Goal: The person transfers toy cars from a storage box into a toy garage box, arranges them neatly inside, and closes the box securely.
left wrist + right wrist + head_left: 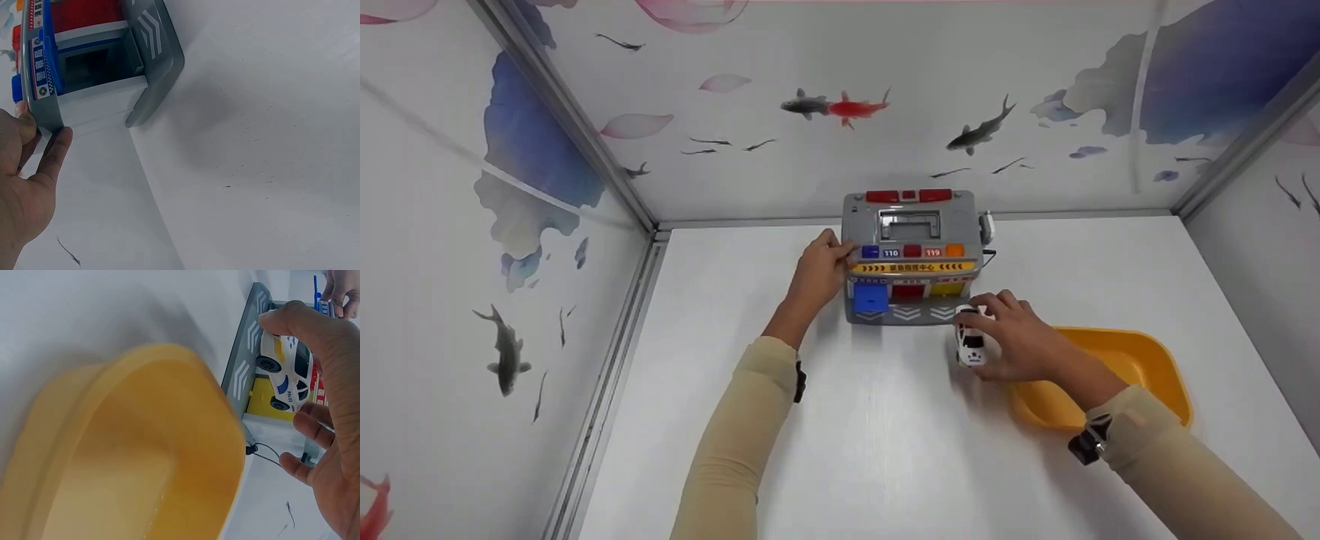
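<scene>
A grey toy police-station garage (911,225) stands against the back wall, with blue, red and yellow doors along its front. Its blue door (871,298) is lifted, and a dark bay shows beneath it in the left wrist view. My left hand (819,268) holds the garage's left side, thumb and fingers at its front corner (46,112). Between the thumb and fingers of my right hand (1024,345) is a white toy police car (970,337), near the front right of the garage's ramp. The red and yellow doors are down.
A yellow plastic basin (1166,367) sits on the white table (840,450) at the right, under my right forearm. A dark cord (267,455) hangs at the garage's right side. Printed wall panels (810,165) enclose the table at the back and sides.
</scene>
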`<state>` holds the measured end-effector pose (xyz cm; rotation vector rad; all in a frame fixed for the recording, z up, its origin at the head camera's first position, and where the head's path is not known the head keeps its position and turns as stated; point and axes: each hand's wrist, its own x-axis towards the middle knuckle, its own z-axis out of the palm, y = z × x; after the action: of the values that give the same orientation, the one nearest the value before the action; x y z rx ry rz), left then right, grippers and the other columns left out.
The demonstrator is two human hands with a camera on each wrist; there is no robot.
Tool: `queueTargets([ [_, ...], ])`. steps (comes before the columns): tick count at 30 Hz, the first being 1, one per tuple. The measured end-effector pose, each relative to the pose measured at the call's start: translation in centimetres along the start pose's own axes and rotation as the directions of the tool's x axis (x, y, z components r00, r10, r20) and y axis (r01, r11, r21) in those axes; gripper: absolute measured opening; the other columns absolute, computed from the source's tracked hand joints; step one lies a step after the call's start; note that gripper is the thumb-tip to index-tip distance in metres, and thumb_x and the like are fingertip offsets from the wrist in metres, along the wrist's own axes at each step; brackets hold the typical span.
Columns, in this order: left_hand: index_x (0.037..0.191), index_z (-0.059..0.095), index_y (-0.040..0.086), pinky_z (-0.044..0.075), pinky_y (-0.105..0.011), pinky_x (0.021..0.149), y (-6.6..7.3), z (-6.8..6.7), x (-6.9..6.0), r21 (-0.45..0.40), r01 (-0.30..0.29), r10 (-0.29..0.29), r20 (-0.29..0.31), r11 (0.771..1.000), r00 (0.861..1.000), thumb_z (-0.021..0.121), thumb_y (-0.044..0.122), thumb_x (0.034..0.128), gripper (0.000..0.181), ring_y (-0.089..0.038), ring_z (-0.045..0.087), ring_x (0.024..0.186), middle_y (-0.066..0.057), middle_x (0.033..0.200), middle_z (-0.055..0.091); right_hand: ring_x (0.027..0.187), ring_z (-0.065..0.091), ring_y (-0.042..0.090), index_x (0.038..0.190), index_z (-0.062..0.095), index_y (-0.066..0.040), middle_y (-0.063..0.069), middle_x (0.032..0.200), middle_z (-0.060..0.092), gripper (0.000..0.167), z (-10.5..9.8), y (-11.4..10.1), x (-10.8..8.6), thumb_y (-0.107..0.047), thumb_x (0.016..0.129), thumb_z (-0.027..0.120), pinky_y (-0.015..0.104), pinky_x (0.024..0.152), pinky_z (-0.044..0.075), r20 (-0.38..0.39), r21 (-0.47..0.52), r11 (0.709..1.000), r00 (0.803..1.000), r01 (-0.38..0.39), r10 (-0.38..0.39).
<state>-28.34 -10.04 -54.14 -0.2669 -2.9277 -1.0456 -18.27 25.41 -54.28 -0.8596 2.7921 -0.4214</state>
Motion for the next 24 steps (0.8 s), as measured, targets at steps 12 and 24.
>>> queueTargets([
  [12,0.151,0.070,0.014,0.051,-0.030,0.086,0.2,0.1,0.0,0.004,-0.010,0.010,-0.003,1.000,1.000,0.066,0.023,0.1126,0.039,-0.017,0.054,0.101,-0.004,0.106,0.054,0.147,0.040,0.039,0.156,0.061,-0.032,0.015,0.166,0.048,0.081,0.9,-1.6,2.3,-0.041,0.083,0.096,0.072,0.122,0.039,0.064,0.019,0.999,0.997,-0.036,0.035],
  [24,0.151,0.070,0.016,0.049,-0.031,0.084,0.2,0.0,0.0,0.041,-0.017,0.017,-0.010,0.999,1.000,0.065,0.023,0.1128,0.039,-0.017,0.051,0.099,-0.004,0.106,0.054,0.156,0.030,0.041,0.157,0.061,-0.029,0.013,0.170,0.042,0.082,2.4,-3.2,4.1,-0.037,0.084,0.098,0.073,0.124,0.032,0.072,0.054,0.998,0.997,0.012,-0.016],
])
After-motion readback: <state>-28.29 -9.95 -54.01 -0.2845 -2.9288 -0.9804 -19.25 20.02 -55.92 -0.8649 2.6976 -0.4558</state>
